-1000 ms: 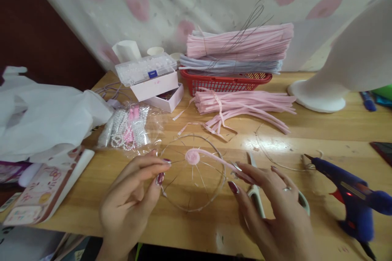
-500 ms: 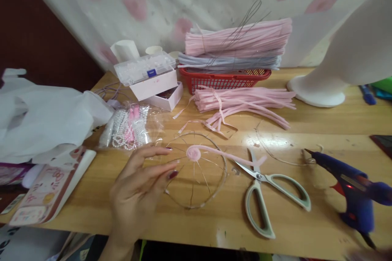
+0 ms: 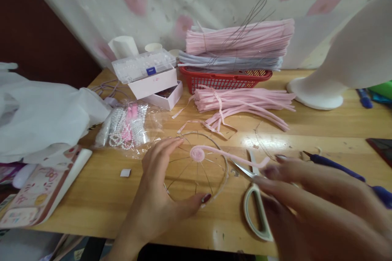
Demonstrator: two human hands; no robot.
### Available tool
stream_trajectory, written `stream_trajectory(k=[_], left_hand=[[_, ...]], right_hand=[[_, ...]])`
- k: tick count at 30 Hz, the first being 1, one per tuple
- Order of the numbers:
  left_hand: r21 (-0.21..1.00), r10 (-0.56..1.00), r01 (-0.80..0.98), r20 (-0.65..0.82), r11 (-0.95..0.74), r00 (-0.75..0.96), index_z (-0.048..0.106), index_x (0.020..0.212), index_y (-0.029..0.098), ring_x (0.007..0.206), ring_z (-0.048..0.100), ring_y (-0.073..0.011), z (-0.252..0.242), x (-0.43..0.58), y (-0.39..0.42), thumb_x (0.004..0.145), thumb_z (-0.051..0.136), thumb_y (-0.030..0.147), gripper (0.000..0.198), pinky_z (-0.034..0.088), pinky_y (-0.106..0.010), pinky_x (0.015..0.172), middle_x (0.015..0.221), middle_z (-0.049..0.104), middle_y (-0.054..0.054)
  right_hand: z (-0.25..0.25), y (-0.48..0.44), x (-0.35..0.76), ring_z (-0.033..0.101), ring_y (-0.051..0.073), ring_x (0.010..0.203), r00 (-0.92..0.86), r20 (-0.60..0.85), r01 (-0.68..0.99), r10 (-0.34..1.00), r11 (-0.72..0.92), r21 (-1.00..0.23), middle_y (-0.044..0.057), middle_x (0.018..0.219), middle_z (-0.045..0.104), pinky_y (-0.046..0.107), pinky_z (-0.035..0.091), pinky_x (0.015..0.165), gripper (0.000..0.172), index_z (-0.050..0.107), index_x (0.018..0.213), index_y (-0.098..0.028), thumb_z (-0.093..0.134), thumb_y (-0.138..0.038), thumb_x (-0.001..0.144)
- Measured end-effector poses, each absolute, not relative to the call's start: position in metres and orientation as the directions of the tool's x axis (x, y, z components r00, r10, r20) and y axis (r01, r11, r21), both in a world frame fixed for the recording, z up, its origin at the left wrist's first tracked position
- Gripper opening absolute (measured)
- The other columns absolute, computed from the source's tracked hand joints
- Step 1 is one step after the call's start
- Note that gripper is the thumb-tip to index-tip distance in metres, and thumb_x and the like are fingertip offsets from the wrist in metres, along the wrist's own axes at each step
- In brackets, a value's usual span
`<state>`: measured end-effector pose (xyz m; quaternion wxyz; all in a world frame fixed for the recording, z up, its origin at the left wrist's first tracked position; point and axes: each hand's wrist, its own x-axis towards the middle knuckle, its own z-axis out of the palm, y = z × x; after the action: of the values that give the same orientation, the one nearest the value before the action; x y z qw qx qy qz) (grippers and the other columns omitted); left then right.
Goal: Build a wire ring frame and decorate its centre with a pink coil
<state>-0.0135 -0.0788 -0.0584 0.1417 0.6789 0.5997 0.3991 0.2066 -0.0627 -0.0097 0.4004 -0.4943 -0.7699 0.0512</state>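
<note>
A round wire frame [image 3: 227, 171] with thin spokes lies on the table. At its centre sits a coil of pink pipe cleaner [image 3: 197, 153], whose loose tail runs right and bends up at the end. My left hand [image 3: 156, 191] is curved around the frame's left side, fingertips at the upper rim and thumb across the lower rim. Blurred by motion, my right hand [image 3: 321, 200] is over the scissors [image 3: 257, 212], its fingertips close to the tail's end. Whether they touch it I cannot tell. The scissors lie with blades apart, one handle hidden by that hand.
Behind lie a bundle of pink pipe cleaners [image 3: 245, 100] and a red basket [image 3: 226, 83] stacked with more. A blue glue gun [image 3: 337, 166] is partly covered at right. Bagged pearl strings [image 3: 127, 126], small boxes [image 3: 153, 85] and a white stand [image 3: 318, 94] are around. A small white scrap [image 3: 125, 172] lies left.
My right hand has come in from the lower right to the pipe cleaner's tail. My left hand has moved right and spread from a near pinch to span the frame. The white scrap now shows.
</note>
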Motion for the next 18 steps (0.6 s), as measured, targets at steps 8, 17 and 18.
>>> stream_trajectory(k=[8,17,18], left_hand=[[0.683,0.912,0.675,0.408,-0.279,-0.037,0.046,0.14,0.025,0.132,0.05,-0.03,-0.061,-0.009,-0.078,0.076,0.079,0.032,0.072,0.041,-0.051,0.112,0.139,0.055,-0.01],[0.673,0.903,0.67,0.43,-0.315,-0.007,0.045,0.141,0.022,0.132,0.05,-0.0276,-0.064,-0.01,-0.075,0.079,0.078,0.033,0.071,0.042,-0.044,0.113,0.139,0.054,-0.012],[0.668,0.903,0.675,0.43,-0.314,-0.005,0.046,0.141,0.021,0.132,0.05,-0.0272,-0.064,-0.009,-0.076,0.079,0.077,0.032,0.07,0.042,-0.043,0.113,0.139,0.054,-0.012]], right_hand=[[-0.043,-0.028,0.168,0.053,0.027,0.131,-0.248,0.441,0.495,0.862,0.504,-0.708,0.003,0.133,0.062,0.048,0.039,0.107,0.015,0.073,0.106,-0.035,0.067,-0.026,0.095],[-0.04,-0.029,0.163,0.052,0.023,0.128,-0.2,0.425,0.537,0.883,0.462,-0.706,0.001,0.129,0.064,0.044,0.034,0.108,0.011,0.07,0.094,-0.031,0.066,-0.021,0.096],[-0.04,-0.03,0.161,0.051,0.023,0.127,-0.199,0.444,0.55,0.874,0.475,-0.687,0.001,0.128,0.064,0.043,0.034,0.108,0.012,0.069,0.093,-0.03,0.064,-0.019,0.096]])
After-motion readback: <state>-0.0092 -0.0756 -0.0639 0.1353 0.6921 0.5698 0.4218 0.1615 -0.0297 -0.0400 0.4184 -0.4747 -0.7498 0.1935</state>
